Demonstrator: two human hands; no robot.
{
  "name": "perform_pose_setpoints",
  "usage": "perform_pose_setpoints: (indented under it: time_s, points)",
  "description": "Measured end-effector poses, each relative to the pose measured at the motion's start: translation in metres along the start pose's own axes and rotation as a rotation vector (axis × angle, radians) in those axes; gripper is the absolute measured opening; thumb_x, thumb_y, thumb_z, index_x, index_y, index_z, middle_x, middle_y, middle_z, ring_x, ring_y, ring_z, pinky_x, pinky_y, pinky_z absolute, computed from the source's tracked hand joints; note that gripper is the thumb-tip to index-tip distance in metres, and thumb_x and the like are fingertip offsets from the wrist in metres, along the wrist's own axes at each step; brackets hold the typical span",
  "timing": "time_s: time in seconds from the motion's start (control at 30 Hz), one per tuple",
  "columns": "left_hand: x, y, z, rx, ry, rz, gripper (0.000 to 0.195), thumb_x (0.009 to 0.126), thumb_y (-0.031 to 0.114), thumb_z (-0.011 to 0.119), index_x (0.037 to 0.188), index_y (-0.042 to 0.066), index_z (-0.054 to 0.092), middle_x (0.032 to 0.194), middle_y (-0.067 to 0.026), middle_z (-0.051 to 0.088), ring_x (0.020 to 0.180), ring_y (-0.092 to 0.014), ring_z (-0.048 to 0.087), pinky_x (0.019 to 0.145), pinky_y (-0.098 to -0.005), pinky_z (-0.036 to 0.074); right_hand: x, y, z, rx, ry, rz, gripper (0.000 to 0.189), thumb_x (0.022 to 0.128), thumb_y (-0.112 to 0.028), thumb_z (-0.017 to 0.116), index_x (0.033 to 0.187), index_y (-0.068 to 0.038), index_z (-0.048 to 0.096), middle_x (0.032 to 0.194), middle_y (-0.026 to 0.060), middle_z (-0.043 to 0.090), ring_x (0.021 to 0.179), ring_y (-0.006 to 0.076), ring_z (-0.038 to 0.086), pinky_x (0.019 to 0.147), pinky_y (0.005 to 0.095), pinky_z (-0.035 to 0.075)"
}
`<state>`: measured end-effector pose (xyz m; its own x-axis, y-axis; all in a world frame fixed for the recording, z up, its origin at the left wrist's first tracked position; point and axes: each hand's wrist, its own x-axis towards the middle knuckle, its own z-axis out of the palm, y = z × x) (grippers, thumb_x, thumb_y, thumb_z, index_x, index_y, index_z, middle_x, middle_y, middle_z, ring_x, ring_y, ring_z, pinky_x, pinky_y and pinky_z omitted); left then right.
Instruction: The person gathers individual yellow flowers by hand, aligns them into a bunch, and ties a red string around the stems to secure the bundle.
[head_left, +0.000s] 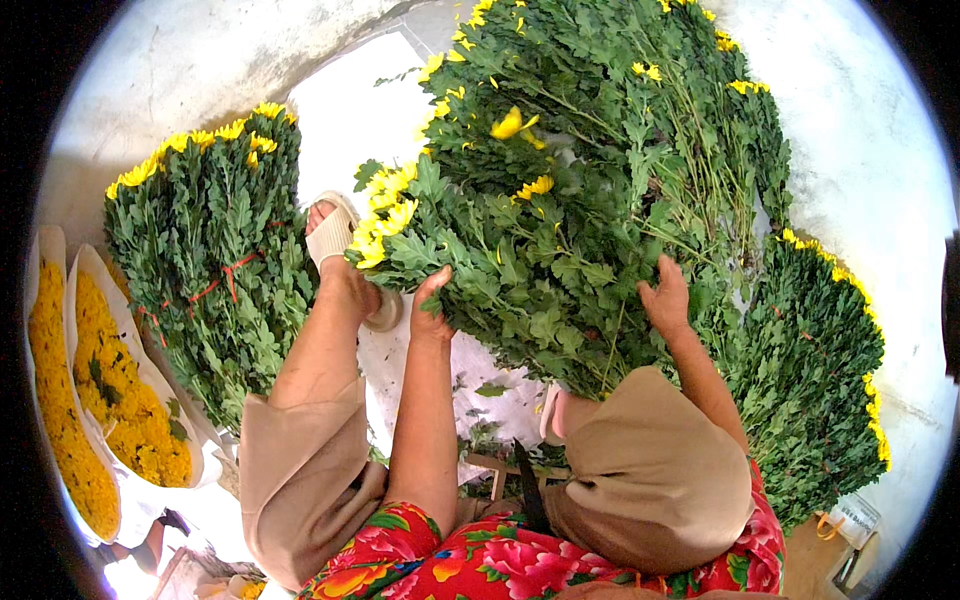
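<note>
My left hand (431, 309) holds a bunch of yellow chrysanthemums (420, 255), thumb up along its near side and fingers hidden beneath the leaves. The bunch's yellow flower heads (386, 214) point left, past my hand. To the right, my right hand (666, 298) is among the leaves at the edge of the large flower pile (540, 300). Its thumb stands apart and its fingertips are partly covered, so whether it grips a stem is unclear. A loose yellow bloom (514, 124), blurred, shows above the pile.
Tied chrysanthemum bundles (217, 255) with red string stand left; more bundles (817, 360) lie right. White sacks of yellow flower heads (135, 397) are at the far left. My sandalled foot (330, 229) rests on the pale floor. Fallen leaves (491, 390) lie between my legs.
</note>
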<state>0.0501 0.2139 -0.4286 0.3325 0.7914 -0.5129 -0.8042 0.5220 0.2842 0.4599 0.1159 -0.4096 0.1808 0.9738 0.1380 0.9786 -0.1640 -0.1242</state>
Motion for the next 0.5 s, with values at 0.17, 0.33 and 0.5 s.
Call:
perform_pose_setpoints:
  time_s: [0.17, 0.33, 0.5]
  points:
    - [-0.004, 0.003, 0.001, 0.004, -0.003, 0.014, 0.039, 0.086, 0.020, 0.066, 0.121, 0.001, 0.061, 0.108, -0.0129, 0.071, 0.095, -0.029, 0.070, 0.086, -0.0447, 0.057, 0.073, -0.077, -0.024, 0.184, 0.070, -0.215, 0.065, 0.085, -0.018, 0.072, 0.141, 0.000, 0.045, 0.121, 0.0218, 0.060, 0.107, 0.0395, 0.057, 0.093, 0.0484, 0.044]
    - [0.004, -0.005, 0.003, 0.014, 0.034, -0.049, 0.037, 0.086, 0.021, 0.067, 0.116, 0.000, 0.064, 0.107, -0.0128, 0.071, 0.094, -0.029, 0.070, 0.086, -0.0445, 0.057, 0.108, -0.099, -0.001, -0.054, -0.320, -0.027, 0.066, 0.081, -0.007, 0.071, 0.142, -0.008, 0.046, 0.104, 0.0158, 0.067, 0.104, 0.0359, 0.060, 0.091, 0.0461, 0.044]
    - [0.010, -0.007, -0.028, -0.021, 0.068, -0.032, 0.036, 0.083, 0.020, 0.066, 0.113, 0.000, 0.066, 0.109, -0.0125, 0.070, 0.099, -0.028, 0.069, 0.090, -0.0448, 0.056, 0.083, -0.136, -0.050, 0.374, 0.015, -0.192, 0.068, 0.075, 0.011, 0.063, 0.138, -0.014, 0.057, 0.114, 0.0187, 0.068, 0.093, 0.0388, 0.066, 0.078, 0.0418, 0.055]
